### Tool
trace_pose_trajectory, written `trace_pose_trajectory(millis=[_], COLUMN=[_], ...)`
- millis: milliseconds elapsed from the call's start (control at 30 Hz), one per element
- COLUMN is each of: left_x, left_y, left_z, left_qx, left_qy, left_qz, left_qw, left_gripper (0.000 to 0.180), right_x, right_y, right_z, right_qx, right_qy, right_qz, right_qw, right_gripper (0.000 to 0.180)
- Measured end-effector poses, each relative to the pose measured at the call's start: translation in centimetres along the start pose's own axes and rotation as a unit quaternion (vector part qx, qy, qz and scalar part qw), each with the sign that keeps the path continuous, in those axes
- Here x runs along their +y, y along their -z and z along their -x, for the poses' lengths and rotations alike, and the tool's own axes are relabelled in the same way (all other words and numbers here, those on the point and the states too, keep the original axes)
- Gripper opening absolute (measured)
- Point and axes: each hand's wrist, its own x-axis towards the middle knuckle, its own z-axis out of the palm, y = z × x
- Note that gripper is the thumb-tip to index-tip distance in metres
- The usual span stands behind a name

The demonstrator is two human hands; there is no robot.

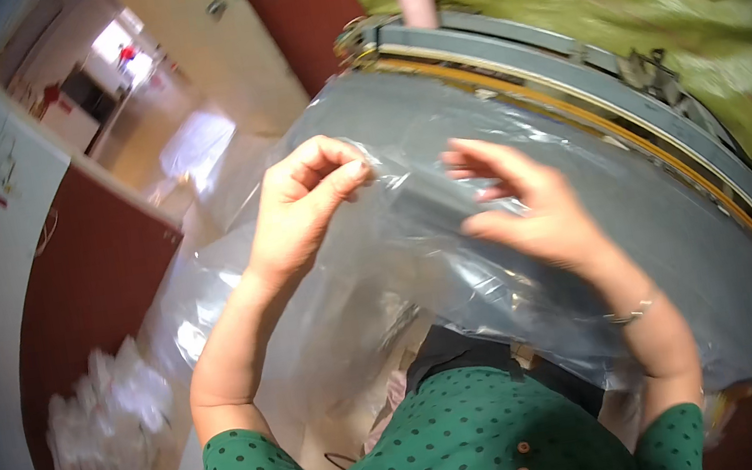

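The left grip (301,202) is pinching clear plastic film (345,288), maybe straightening it; beside it, the spread right grip (533,209) is probably needing an edge.

Table (687,232): far edge bounded by a long rail (565,70); reach across it further blocked by a flask (415,0), stood near the far left corner. Near edge and left end draped with film (485,282), pinched up in the left hand (301,202). Open passage found between that and the right hand (536,209), and above the table's right-hand end.
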Motion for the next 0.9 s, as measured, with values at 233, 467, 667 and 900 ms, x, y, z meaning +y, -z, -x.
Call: trace_pose_trajectory(millis=[233, 467, 667, 900], left_x=[3.0, 7.2, 9.1, 8.9], left_y=[-2.4, 0.6, -9.4, -0.6], left_z=[-4.1, -7.4, -9.8, -17.2], left_qx=[0.137, 0.292, 0.132, 0.322], left_qy=[-0.216, -0.432, -0.462, -0.411], left_qz=[0.002, -0.020, -0.001, -0.131], left_qw=[0.967, 0.853, 0.877, 0.843], left_gripper=[0.008, 0.009, 0.009, 0.013], right_x=[5.5, 6.7, -0.4, -4.0], right_y=[0.8, 10.7, 1.8, 12.1], right_z=[1.6, 2.8, 1.3, 15.0], right_qx=[0.098, 0.301, -0.012, -0.122], right_qy=[-0.123, 0.072, 0.162, -0.067], right_qz=[-0.170, 0.493, 0.039, 0.107], right_qw=[0.973, 0.813, 0.986, 0.984], right_gripper=[0.010, 0.023, 0.041, 0.018])
